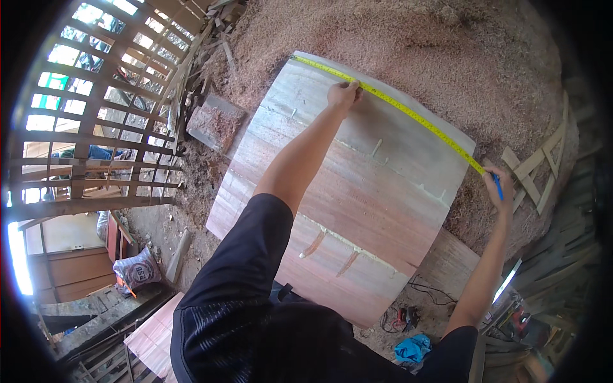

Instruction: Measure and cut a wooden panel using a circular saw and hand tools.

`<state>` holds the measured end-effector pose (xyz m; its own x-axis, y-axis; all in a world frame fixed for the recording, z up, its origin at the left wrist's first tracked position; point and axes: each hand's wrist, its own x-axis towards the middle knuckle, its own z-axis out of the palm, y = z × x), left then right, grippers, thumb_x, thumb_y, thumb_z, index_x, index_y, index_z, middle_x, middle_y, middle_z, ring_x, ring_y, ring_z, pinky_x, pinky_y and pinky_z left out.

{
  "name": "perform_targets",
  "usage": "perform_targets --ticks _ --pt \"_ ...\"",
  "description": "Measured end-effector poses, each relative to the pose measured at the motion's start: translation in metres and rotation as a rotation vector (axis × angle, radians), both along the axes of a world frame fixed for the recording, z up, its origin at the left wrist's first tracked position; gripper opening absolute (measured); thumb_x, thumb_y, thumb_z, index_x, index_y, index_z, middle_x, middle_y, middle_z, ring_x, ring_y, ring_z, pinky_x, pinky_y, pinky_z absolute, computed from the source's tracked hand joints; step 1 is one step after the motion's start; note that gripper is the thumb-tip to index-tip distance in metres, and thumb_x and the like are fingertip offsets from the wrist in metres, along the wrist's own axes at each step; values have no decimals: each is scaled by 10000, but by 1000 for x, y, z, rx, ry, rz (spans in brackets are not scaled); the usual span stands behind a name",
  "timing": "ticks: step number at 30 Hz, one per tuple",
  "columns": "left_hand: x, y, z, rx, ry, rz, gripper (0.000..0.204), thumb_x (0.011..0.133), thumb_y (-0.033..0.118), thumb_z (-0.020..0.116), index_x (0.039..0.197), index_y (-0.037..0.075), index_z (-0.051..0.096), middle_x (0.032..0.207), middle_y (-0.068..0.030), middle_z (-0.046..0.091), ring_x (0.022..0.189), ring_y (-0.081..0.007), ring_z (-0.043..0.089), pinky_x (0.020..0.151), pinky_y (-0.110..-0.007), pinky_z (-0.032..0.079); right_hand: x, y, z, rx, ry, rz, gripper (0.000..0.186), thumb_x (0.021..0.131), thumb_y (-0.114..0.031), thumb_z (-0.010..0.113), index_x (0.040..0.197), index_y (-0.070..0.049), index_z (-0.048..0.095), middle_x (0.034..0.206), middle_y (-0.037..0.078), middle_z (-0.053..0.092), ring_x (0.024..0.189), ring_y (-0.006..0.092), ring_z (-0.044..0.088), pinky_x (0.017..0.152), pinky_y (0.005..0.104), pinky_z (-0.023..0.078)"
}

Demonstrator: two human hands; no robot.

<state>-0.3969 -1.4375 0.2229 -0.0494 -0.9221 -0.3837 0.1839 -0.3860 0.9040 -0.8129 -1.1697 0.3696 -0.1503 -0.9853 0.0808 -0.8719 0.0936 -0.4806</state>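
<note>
Head view: a wooden panel (pixel 389 204) lies beside heaped shavings (pixel 408 38) near slatted walling (pixel 83 138).

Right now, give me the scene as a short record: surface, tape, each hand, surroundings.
surface: pinkish-grey wooden panel, pale filler-like streaks
tape: yellow measuring tape, stretched along the panel's far edge, running past its right corner
left hand: at the tape, partway along; exact grip unclear
right hand: at the tape's right end, blue pen in the fingers
far side: heaped wood shavings
near right: blue cloth on the ground
left: wooden lattice
</note>
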Motion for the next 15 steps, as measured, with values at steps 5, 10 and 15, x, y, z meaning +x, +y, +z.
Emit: perform_targets --ticks 5,10,15 --pt "-2 -28 -13 46 -58 -8 247 1000 244 694 962 0 706 832 -65 721 654 -119 672 581 -217 589 -10 -29 -2 101 -44 -5 222 888 -161 694 1035 0 741 844 100 697 769 176 648 712 313 494" --pt "1 -38 -19 52 -65 0 241 998 237 696 973 -2 706 834 -67 722 661 -121 680 573 -225 590 -8 -40 -8 143 -69 -48 222 893 -164 690 1034 0 739 841 102 695 772 170 649 713 309 494" --pt "-6 -33 -16 86 -51 -36 233 992 231 704 973 -1 703 842 -74 723 677 -123 688 584 -228 598 -16 -35 -7 168 -8 -82 226 897 -163 695 1065 -19 739 837 93 703 779 161 653 717 310 501"
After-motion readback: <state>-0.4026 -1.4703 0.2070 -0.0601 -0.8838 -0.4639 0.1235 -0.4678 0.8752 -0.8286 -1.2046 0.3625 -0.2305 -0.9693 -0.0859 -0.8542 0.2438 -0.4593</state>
